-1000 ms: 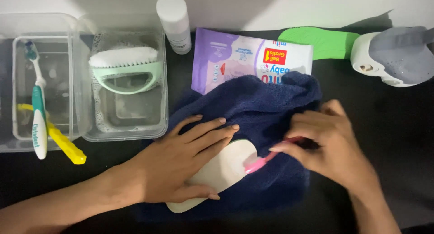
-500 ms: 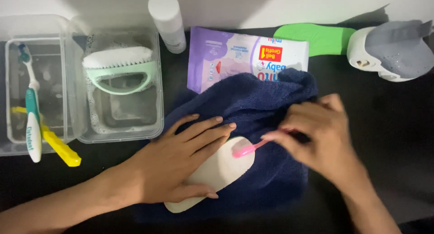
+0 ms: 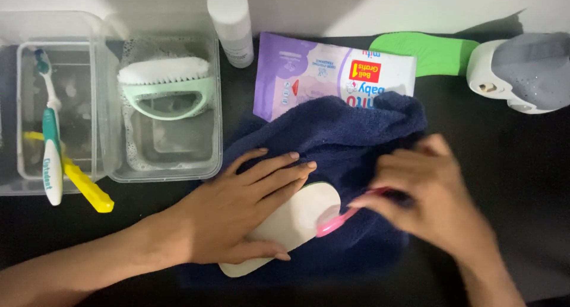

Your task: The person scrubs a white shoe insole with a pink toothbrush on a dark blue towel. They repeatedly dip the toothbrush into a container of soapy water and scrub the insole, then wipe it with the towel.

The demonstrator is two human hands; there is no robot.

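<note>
Navy blue towel [image 3: 350,147] is lying bunched up on the black counter [image 3: 510,164], and a cream-coloured shoe insole [image 3: 297,224] is sitting on top of it near the front edge. Left hand [image 3: 237,215] is pressing flat on the insole with fingers spread wide, pinning it down against the towel, not gripping anything. Right hand [image 3: 427,206] is looking blurry, but it's closed around the handle of a pink toothbrush [image 3: 344,215], and the brush head is touching the rounded end of the insole.

Behind the towel, a purple and white pack of wet wipes [image 3: 320,72] is lying flat, partly tucked under the towel's edge. A green insole [image 3: 427,52] is poking out just beyond it, and a grey and white shoe [image 3: 522,72] is sitting at the far right. A white bottle [image 3: 231,25] is standing upright at the back.

Off to the left, a clear plastic tub [image 3: 214,105] is holding soapy water, with a mint green scrub brush [image 3: 166,87] resting across it. Next to that, another clear tub [image 3: 18,135] is holding a teal and white toothbrush [image 3: 50,141], with a yellow toothbrush [image 3: 83,182] sticking out over its rim onto the counter.
</note>
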